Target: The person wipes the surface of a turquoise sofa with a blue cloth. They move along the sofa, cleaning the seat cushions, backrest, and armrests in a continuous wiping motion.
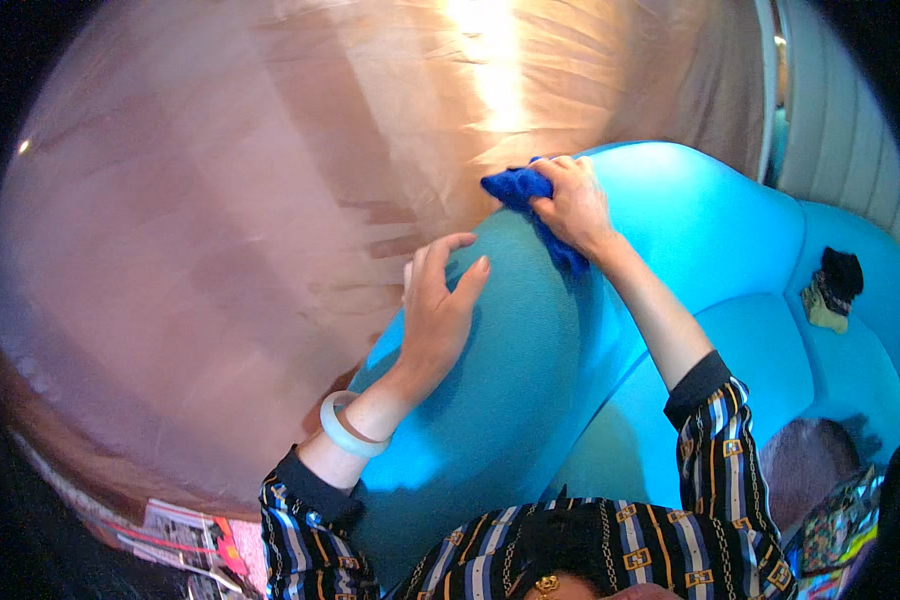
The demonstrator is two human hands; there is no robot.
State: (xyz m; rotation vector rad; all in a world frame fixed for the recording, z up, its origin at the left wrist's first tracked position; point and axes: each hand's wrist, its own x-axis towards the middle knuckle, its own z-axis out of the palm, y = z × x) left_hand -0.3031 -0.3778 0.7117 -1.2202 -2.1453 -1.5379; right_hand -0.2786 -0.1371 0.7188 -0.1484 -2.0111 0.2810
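My right hand (574, 202) is closed around a bunched dark blue cloth (516, 186). It presses the cloth against the upper edge of a padded sofa arm (510, 322) in a turquoise stretch cover. Part of the cloth hangs below my palm along the cover. My left hand (441, 307) is at the outer side of the same arm, thumb and fingers apart, with nothing in it. Whether its fingertips press on the cover is hard to tell. A pale bangle (352, 427) circles my left wrist.
Beyond the sofa arm spreads a large glossy brownish-pink fabric (217, 247), brightly lit at the top. On the turquoise seat (757, 337) lie dark and pale socks or small cloths (832, 289). A brown rounded thing (810, 465) and a patterned bag-like item (840, 517) are at lower right.
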